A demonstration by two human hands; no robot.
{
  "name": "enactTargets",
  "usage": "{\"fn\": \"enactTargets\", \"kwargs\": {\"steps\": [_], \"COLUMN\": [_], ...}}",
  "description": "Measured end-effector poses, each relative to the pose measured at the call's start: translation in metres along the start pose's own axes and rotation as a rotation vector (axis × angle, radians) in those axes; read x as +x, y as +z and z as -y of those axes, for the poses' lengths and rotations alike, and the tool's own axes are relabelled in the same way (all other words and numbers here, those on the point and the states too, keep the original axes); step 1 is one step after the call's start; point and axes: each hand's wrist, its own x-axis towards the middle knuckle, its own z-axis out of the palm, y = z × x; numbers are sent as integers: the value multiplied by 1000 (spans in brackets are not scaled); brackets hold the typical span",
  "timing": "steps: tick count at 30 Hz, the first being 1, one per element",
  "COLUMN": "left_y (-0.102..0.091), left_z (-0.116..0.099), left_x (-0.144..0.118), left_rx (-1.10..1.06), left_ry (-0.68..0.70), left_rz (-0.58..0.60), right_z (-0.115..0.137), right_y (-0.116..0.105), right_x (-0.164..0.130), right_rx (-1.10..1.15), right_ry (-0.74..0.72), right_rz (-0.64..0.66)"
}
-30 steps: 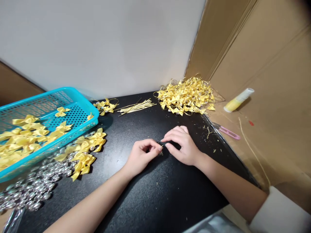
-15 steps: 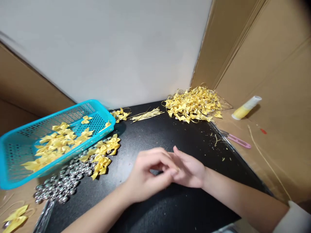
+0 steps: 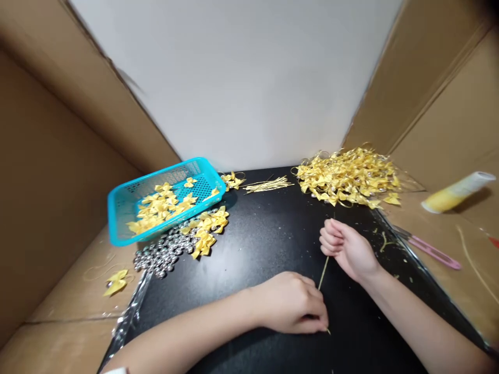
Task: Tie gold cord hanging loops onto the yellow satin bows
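Note:
A thin gold cord runs taut between my two hands above the black tabletop. My left hand is closed on its lower part, and a short end pokes out below the fingers. Higher up and to the right, my right hand grips the same cord in a fist, with the fingers curled toward me. A small bundle of similar gold cords lies at the back of the table. Any knot or bead on the held cord is hidden.
A turquoise basket with yellow ribbon bows stands at the left. Silver bells and more bows lie before it. A large heap of corded bows sits back right, near a pink-handled cutter and a yellow-white cone.
My hands were together over the table's middle; now they are apart with the cord stretched between them. The right hand has closed into a fist. The camera view has shifted.

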Motion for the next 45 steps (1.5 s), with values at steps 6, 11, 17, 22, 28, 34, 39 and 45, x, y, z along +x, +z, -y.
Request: {"fn": "enactTargets", "kwargs": {"steps": [6, 11, 17, 22, 28, 34, 39, 45], "left_y": [-42, -63, -48, -36, -34, -32, -22, -21], "left_z": [-6, -6, -31, -25, -8, 0, -1, -23], "left_x": [-59, -150, -203, -188, -167, -158, -169, -168], "left_rx": [387, 740, 749, 744, 764, 745, 690, 556], "left_ry": [-499, -1133, -1290, -1198, -1194, -1215, -1198, -1258], "left_rz": [-216, -494, -579, -538, -466, -551, -645, -914], "right_z": [-6, -12, -20, -24, -26, -28, -32, -31], "right_y": [-2, -5, -4, 6, 6, 5, 2, 7], "right_x": [-5, -8, -12, -15, -11, -14, -16, -18], "right_rx": [-250, -284, -419, -629, -767, -782, -799, -883], "right_ry": [-102, -196, -186, -129, -156, -211, -278, -354], "right_rz": [65, -16, -92, 15, 145, 272, 378, 421]}}
